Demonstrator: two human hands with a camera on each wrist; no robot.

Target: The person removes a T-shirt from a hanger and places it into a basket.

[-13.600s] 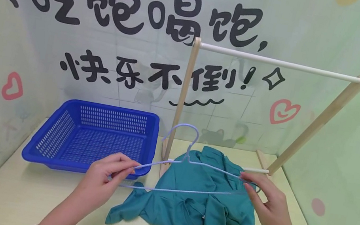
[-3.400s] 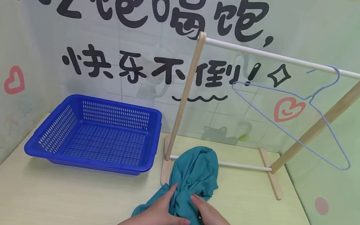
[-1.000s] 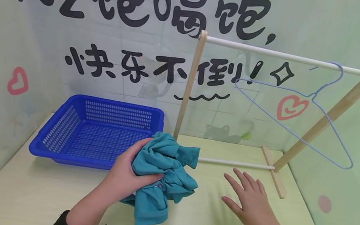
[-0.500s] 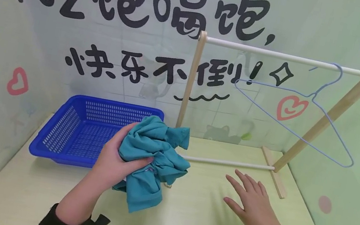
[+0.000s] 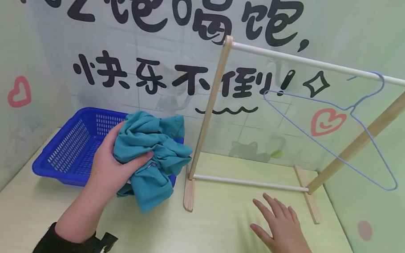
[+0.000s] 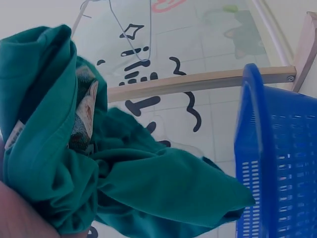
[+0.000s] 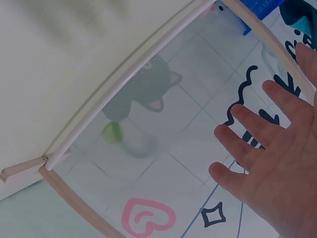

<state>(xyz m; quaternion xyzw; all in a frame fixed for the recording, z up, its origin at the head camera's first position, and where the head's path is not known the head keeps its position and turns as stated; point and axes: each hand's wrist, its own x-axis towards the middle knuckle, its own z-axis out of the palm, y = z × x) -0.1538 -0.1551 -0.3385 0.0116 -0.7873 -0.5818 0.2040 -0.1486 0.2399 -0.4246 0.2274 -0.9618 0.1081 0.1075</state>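
A bunched teal garment (image 5: 152,145) is gripped in my left hand (image 5: 112,165), thumb across its near side and most fingers hidden by the cloth. It is held up in front of the right part of a blue plastic basket (image 5: 62,160), covering much of it. In the left wrist view the folded garment (image 6: 163,183) fills the left and lower area, with a patterned patch and a white label showing. My right hand (image 5: 279,230) hovers over the table with fingers spread and holds nothing; the right wrist view shows that hand (image 7: 277,153) with fingers apart too.
A wooden rack (image 5: 210,110) with a white top rod (image 5: 299,59) stands at the back right. From the rod's right end hangs a thin blue-purple hanger (image 5: 306,136). The rack's lower white rod (image 5: 249,183) runs close above the table (image 5: 214,246).
The hanger, earlier held in both hands, now hangs on the rack. The garment, gathered from the table, has moved left to the basket in my left hand. My right hand has let go of it.
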